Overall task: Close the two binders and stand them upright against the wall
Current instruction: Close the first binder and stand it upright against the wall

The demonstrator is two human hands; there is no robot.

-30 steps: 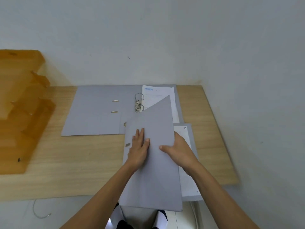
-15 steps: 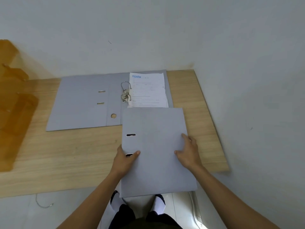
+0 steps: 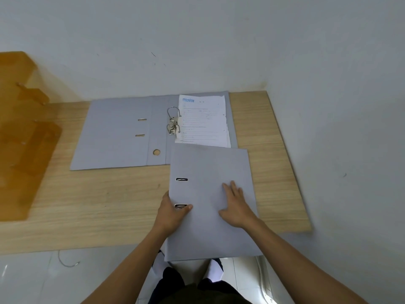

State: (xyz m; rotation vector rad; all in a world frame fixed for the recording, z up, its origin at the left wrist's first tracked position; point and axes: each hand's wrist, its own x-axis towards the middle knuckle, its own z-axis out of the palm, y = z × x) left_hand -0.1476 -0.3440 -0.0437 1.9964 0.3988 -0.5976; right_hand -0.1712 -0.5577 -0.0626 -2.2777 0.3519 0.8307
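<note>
A grey binder (image 3: 208,167) lies closed and flat near the table's front right, its near end hanging over the edge. My left hand (image 3: 173,212) grips its left spine edge, thumb on the cover by the lower slot. My right hand (image 3: 235,207) rests flat on the cover, fingers spread. Behind it a second grey binder (image 3: 114,132) lies open flat, with metal rings (image 3: 174,122) at its middle and white printed sheets (image 3: 202,121) on its right half. The closed binder overlaps that one's near right corner.
The wooden table (image 3: 98,202) meets the white wall (image 3: 197,40) at the back and a side wall on the right. An orange translucent tray rack (image 3: 19,132) stands at the left. A thin wire lies on the tiled floor below the table edge.
The near binder's cover came down from half raised to fully closed. My left hand shifted to the spine edge and my right hand slid from the right edge onto the middle of the cover.
</note>
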